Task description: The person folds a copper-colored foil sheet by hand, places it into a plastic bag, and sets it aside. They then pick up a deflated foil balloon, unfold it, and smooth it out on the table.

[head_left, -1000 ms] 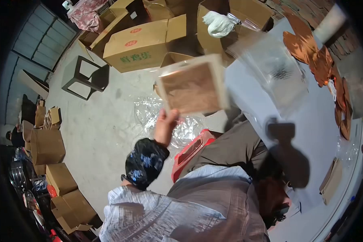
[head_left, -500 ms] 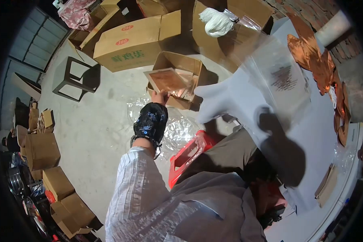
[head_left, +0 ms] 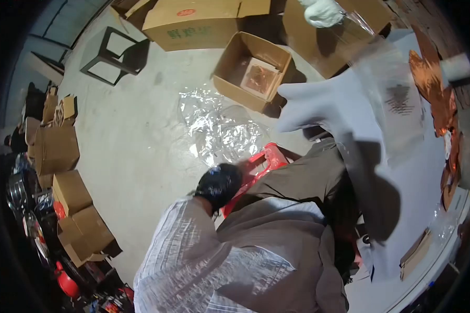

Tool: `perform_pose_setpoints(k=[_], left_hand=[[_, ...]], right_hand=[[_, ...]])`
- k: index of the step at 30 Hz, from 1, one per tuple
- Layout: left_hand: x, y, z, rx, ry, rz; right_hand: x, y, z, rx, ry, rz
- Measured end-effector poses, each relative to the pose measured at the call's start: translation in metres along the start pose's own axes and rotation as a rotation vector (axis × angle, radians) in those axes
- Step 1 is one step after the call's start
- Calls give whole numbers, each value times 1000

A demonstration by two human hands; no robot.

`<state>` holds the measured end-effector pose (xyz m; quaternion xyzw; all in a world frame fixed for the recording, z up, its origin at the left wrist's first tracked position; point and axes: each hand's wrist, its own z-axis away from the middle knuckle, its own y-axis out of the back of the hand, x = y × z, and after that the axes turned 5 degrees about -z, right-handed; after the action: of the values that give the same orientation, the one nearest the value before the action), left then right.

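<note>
My left arm, in a white striped sleeve [head_left: 180,229] and a dark glossy cuff [head_left: 219,183], is bent back towards my lap. Beside the red plastic stool [head_left: 269,156], my left hand [head_left: 241,171] is smeared and mostly hidden by the cuff, so its fingers do not show. Farther off stands an open cardboard box [head_left: 237,96], with flat copper-toned pieces [head_left: 261,78] lying inside. Crumpled clear plastic [head_left: 219,125] is spread on the floor between box and stool. My right hand is out of view.
A white-covered surface [head_left: 418,208] lies to my right, with a clear plastic sheet [head_left: 402,109] on it and copper foil [head_left: 428,94] along its far edge. Large cartons [head_left: 193,26] stand at the back, near a dark-framed stool [head_left: 112,57]. More boxes [head_left: 57,148] line the left.
My left hand has drawn back from the box to beside the red stool. The flat copper-toned piece it held over the box is out of its grip. The view has shifted.
</note>
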<state>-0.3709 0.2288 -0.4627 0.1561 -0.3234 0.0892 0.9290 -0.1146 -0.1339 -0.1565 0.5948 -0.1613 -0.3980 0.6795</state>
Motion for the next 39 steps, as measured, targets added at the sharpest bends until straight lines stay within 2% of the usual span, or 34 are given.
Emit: perform_pose_setpoints(k=[1,2,3,4,6,8,9,11,13,15,17,19,20,21,25,27,28,29,31,34,37,39], left_hand=[[-26,-19,6,41,-230,-134],[-56,-35,6,156,-551,-290],[-78,-44,6,266,-744,-354],[-70,-33,17,143,-639,-330],[-17,1,48,-49,-152,-125],[50,37,78,-13,28,-1],[39,45,66,83,-61,138],[77,83,50,196,-176,-25],[125,111,46,359,-371,33],[201,123,70,539,-554,79],[274,132,92,686,-627,83],[337,125,125,783,-853,-6],[371,119,146,851,-1017,-187],[400,109,166,808,-1085,-217],[489,62,195,688,-1468,-703],[525,27,193,662,-1514,-861],[535,12,182,686,-1459,-937],[539,1,163,711,-1400,-1010],[545,-11,133,661,-1127,-1158],[547,-12,133,690,-1126,-1105],[543,-9,133,710,-1186,-1075],[547,-4,137,676,-1138,-1125]], right_hand=[[-2,-2,-9,3,30,-4],[-3,-2,-18,8,59,-2],[-4,-2,-25,15,82,0],[-2,-3,-33,26,104,8],[4,1,-43,69,126,46],[18,6,-47,115,93,79],[28,6,-43,138,61,79],[44,3,-36,171,-20,75],[60,-9,-16,189,-109,74],[69,-26,7,175,-207,69],[69,-44,30,124,-322,72],[68,-66,59,37,-423,74],[67,-77,71,-11,-468,76],[65,-86,83,-65,-503,78],[62,-107,107,-220,-577,81],[64,-111,103,-258,-553,77],[66,-111,99,-279,-527,75],[64,-110,96,-118,-527,23],[55,-103,85,182,-485,-55],[30,-76,79,524,-285,-99],[-10,-12,86,376,-456,-409],[-19,28,89,359,-354,-431]])
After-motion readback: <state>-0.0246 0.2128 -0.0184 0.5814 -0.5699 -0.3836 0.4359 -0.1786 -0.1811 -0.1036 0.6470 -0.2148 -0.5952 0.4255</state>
